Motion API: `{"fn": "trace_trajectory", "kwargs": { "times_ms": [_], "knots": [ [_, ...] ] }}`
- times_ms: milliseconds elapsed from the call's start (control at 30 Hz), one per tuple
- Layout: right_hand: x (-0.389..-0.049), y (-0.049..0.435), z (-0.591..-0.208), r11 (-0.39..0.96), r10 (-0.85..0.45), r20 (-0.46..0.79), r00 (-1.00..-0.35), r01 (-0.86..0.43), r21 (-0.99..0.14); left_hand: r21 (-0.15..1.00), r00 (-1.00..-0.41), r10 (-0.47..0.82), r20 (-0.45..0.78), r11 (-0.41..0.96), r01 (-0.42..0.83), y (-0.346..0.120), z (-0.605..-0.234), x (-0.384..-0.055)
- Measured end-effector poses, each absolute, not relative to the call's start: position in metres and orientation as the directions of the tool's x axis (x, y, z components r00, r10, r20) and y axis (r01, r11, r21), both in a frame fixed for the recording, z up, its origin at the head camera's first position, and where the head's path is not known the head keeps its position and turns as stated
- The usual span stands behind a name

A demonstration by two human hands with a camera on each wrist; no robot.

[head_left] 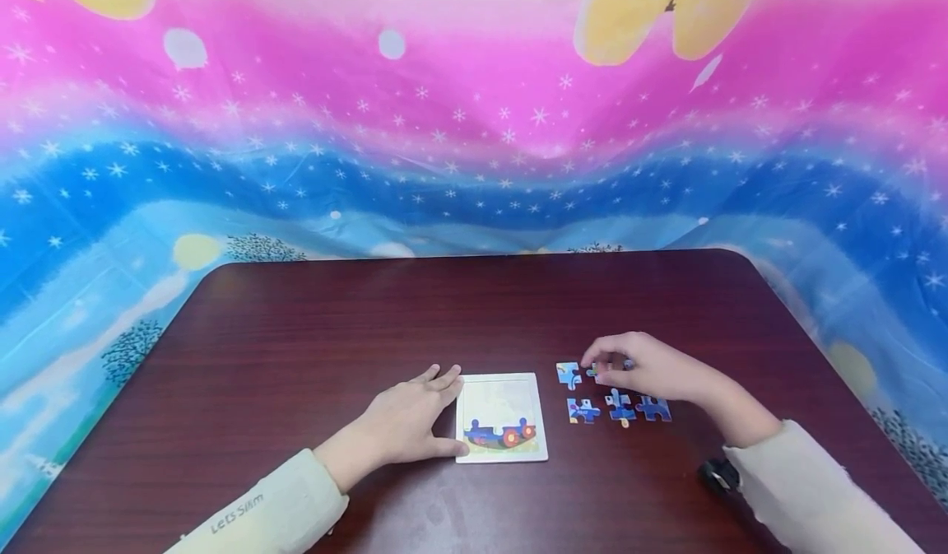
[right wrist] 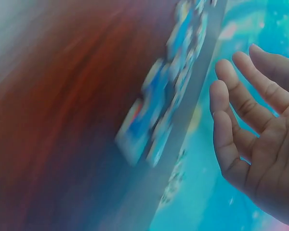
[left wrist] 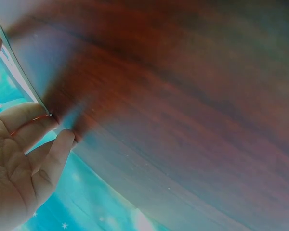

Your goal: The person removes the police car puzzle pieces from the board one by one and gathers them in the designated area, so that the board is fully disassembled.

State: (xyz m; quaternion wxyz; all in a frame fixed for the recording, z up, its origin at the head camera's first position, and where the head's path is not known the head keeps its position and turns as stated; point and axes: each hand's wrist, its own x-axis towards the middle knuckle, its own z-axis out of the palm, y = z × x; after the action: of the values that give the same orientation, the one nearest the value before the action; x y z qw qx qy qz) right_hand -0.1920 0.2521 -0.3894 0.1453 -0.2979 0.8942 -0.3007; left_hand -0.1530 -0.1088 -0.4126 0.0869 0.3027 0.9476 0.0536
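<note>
A square puzzle board (head_left: 502,388) with a white rim lies on the table, its lower part filled with pieces picturing blue shapes and red wheels. My left hand (head_left: 403,422) steadies the board's left side, thumb at the near corner and fingers spread along the edge. The left wrist view shows those fingertips (left wrist: 62,139) right at the board's edge. Over the loose jigsaw pieces (head_left: 583,410) hovers my right hand (head_left: 648,365), its fingers loosely bent. From the right wrist, that hand (right wrist: 260,120) appears with nothing between the fingers, beside the blurred pieces (right wrist: 154,91).
The dark reddish-brown table (head_left: 355,315) has rounded far corners. A colourful patterned cloth (head_left: 474,126) hangs behind it and along both sides. Near the right sleeve (head_left: 807,472) is a small black object (head_left: 718,477).
</note>
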Motion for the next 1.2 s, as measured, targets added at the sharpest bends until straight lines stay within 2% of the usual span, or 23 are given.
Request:
{"fn": "trace_trajectory", "kwargs": {
  "times_ms": [300, 633, 833, 1000, 1200],
  "knots": [
    [-0.201, 0.195, -0.388, 0.601, -0.691, -0.095, -0.716, -0.497, -0.626, 0.139, -0.8, 0.588, -0.122, 0.808, 0.572, -0.109, -0.413, -0.154],
    [-0.196, 0.143, -0.393, 0.555, -0.766, -0.14, -0.627, -0.535, -0.637, 0.145, -0.802, 0.585, -0.123, 0.81, 0.568, -0.108, -0.411, -0.153],
    [-0.19, 0.125, -0.398, 0.552, -0.783, -0.185, -0.594, -0.526, -0.647, 0.146, -0.801, 0.586, -0.121, 0.809, 0.57, -0.108, -0.41, -0.154],
    [-0.187, 0.116, -0.402, 0.53, -0.804, -0.173, -0.568, -0.553, -0.643, 0.157, -0.8, 0.587, -0.12, 0.807, 0.569, -0.108, -0.409, -0.154],
    [-0.185, 0.109, -0.406, 0.547, -0.799, -0.198, -0.567, -0.55, -0.631, 0.159, -0.801, 0.586, -0.119, 0.808, 0.567, -0.109, -0.409, -0.153]
  ]
}}
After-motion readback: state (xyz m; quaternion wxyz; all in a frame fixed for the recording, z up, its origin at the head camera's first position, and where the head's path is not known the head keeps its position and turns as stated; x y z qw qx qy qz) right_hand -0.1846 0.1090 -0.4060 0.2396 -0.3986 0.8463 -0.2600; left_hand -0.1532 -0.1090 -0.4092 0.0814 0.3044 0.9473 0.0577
